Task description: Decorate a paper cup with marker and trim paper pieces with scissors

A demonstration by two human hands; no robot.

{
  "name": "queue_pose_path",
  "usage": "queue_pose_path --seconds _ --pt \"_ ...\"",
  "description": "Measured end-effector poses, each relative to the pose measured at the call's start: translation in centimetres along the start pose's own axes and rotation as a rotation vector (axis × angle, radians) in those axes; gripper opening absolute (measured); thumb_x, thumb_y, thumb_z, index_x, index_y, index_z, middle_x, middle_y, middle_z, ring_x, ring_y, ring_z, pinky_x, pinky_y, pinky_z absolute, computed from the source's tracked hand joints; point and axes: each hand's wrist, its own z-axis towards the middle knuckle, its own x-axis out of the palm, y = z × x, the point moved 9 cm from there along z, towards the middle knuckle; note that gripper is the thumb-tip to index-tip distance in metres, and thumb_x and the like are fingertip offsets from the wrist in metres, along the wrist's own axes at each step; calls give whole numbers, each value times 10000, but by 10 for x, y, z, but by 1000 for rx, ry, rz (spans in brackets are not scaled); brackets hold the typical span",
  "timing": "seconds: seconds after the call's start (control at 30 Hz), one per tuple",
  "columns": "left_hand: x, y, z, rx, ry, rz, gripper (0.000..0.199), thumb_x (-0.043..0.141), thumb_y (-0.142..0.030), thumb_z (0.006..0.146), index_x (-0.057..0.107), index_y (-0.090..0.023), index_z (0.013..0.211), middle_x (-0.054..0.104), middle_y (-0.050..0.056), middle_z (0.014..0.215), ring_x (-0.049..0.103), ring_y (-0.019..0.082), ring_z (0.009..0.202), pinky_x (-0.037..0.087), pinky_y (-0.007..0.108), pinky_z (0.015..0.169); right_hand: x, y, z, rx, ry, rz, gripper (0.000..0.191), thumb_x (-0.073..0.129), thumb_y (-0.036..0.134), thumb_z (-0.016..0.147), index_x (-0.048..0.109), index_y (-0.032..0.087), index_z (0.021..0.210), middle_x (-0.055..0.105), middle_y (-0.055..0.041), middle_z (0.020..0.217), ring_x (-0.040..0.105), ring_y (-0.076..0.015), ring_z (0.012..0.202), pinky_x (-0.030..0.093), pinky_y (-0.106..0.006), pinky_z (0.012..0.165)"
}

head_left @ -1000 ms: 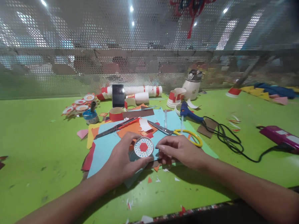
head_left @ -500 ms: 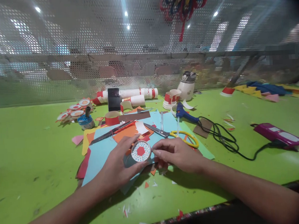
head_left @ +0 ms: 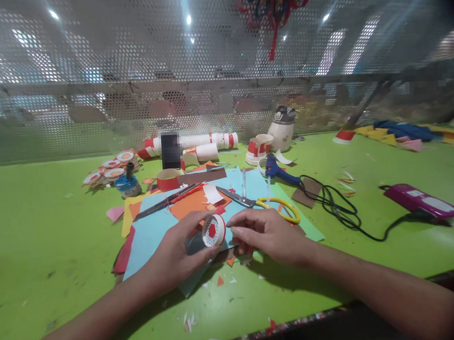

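A person's left hand (head_left: 177, 246) pinches a small round paper piece (head_left: 212, 230), white with a red rim and a red hexagon on its dotted face, between thumb and fingers. The piece is tilted, held over the near part of a blue sheet (head_left: 154, 234), back from the near edge of the green bench (head_left: 63, 249). The right hand (head_left: 266, 234) is beside its rim, thumb and fingertips drawn close together; I cannot tell whether they touch the piece or grip anything. Yellow-handled scissors (head_left: 247, 201) lie just beyond that hand, limiting its room on the far side. A blue glue gun (head_left: 282, 172) rests farther back, toward the bench's far edge. Toward the right edge, a purple box (head_left: 422, 200) sits well apart from both hands.
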Motion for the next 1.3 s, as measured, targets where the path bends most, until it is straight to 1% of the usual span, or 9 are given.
queue_pose_path --seconds 0.13,0.27,0.37,0.5,0.63,0.83,1.0,1.2,1.3 --pt "0 4 0 -19 9 -12 458 642 -290 828 510 -247 1263 641 91 1236 638 240 1065 535 422 908 -4 2 0 0 -22 -3 210 644 367 849 637 170 921 618 10 675 627 -114 560 506 -249 536" --pt "2 10 -1 -64 48 -60 487 639 -294 829 493 -245 1290 614 107 1288 635 251 1080 513 479 947 -7 3 0 24 -53 9 181 643 344 846 634 173 904 613 12 673 626 -112 535 498 -246 513" --pt "4 13 -1 -95 91 -195 474 636 -278 842 494 -248 1294 581 112 1337 630 252 1101 503 489 969 -8 3 0 27 -62 21 162 630 323 854 636 170 904 615 14 667 623 -107 522 503 -243 511" --pt "8 11 -1 -81 130 -425 481 667 -245 846 492 -297 1291 558 78 1373 584 235 1194 475 447 1031 -8 8 -1 -7 -60 12 154 624 321 857 647 172 884 609 16 676 624 -105 529 516 -248 523" --pt "9 13 -2 -93 141 -552 482 686 -232 842 501 -308 1281 556 77 1376 547 243 1246 447 449 1065 -8 13 -2 -33 -61 -4 126 611 288 858 656 171 849 607 15 674 597 -99 537 532 -259 552" --pt "7 11 -1 -122 132 -633 455 712 -234 824 538 -296 1239 569 83 1367 549 262 1240 438 452 1059 -8 15 -3 -50 -54 -38 120 608 270 854 655 160 845 611 9 684 594 -101 556 523 -258 563" --pt "4 4 0 -126 126 -715 448 735 -257 797 574 -306 1212 585 66 1353 565 274 1207 436 440 1046 -9 18 -4 -93 -45 -129 132 594 268 868 656 151 867 624 -3 690 598 -108 585 505 -250 560" --pt "3 4 -1 -145 122 -714 452 755 -267 770 596 -310 1191 606 60 1323 583 277 1166 446 437 1028 -9 18 -3 -106 -45 -154 148 586 282 878 658 155 860 633 -8 698 621 -118 599 510 -260 574" --pt "4 7 -2 -152 131 -712 468 751 -256 775 582 -317 1207 597 59 1333 557 283 1212 439 429 1036 -10 18 -4 -107 -51 -156 144 588 274 874 659 150 857 633 -8 695 629 -120 599 512 -256 568"
